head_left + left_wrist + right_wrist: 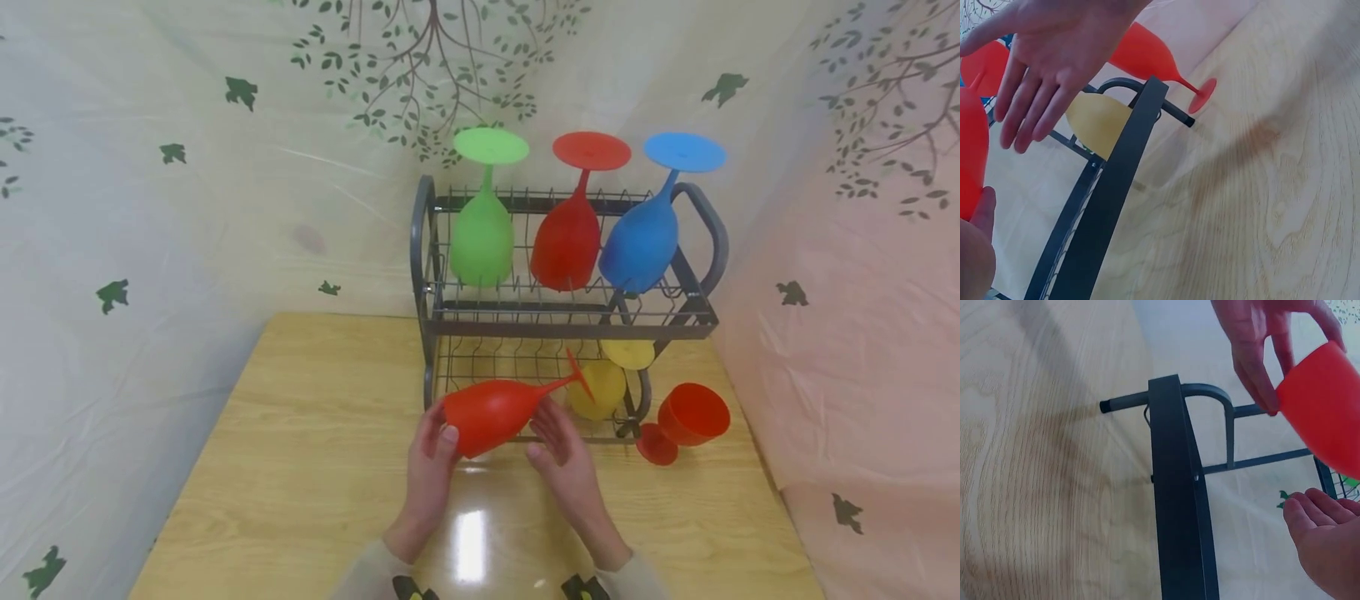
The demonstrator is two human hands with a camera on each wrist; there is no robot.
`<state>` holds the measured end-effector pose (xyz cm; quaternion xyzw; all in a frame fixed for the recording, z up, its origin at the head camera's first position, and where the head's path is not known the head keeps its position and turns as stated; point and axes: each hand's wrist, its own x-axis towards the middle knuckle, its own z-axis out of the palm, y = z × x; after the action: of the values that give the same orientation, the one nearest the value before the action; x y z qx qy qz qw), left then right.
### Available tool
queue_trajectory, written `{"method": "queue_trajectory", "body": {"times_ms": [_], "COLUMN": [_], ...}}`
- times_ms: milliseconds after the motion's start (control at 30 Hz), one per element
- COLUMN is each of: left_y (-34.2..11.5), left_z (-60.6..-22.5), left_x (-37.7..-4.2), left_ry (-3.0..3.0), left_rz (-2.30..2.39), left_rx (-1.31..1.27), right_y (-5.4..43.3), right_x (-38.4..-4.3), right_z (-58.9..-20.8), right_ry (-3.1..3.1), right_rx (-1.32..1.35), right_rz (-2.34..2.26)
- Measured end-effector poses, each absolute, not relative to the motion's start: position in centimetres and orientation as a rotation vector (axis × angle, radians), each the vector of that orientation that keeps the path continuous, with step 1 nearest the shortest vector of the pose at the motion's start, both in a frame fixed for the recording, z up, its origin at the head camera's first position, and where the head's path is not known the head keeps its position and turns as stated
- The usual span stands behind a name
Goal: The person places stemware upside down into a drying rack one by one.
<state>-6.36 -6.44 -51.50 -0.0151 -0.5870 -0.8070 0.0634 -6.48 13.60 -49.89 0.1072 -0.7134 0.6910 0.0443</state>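
Tilted on its side in the head view, a red plastic wine glass (491,414) is held above the front of the rack's lower tier, its foot pointing up and right. My left hand (429,475) grips its bowl near the rim, thumb on the near side. Beside the bowl's stem end is my right hand (572,475), palm turned inward and fingers extended. The left wrist view shows that right hand (1063,62) flat and apart from the glass. A green glass (482,242), another red glass (566,246) and a blue glass (641,242) stand upside down on the upper tier.
The dark two-tier dish rack (570,328) stands at the back of the wooden table (300,467). An upside-down yellow glass (597,392) occupies its lower right. Right of the rack, a red glass (693,415) leans tilted on the table. Patterned sheeting (150,250) surrounds the table.
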Motion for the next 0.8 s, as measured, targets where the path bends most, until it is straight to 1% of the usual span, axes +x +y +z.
{"method": "queue_trajectory", "body": {"times_ms": [433,633,800], "left_y": [-5.7,-5.4,-5.2], "left_z": [-52.1,-52.9,-53.3], "left_x": [-6.4,-6.4,-6.4], "left_ry": [-1.766,-1.825,-1.856], "left_rz": [-2.449,-2.415,-2.377], "left_rx": [-0.04,-0.023,-0.057], "right_y": [12.3,12.0,12.1], "right_x": [-7.1,-7.6,-7.9], "right_z": [-49.3,-49.5,-49.8], "right_ry": [-2.198,-2.207,-2.234], "right_rx": [0.167,0.076,0.032], "right_rz": [2.133,2.188,2.18]}}
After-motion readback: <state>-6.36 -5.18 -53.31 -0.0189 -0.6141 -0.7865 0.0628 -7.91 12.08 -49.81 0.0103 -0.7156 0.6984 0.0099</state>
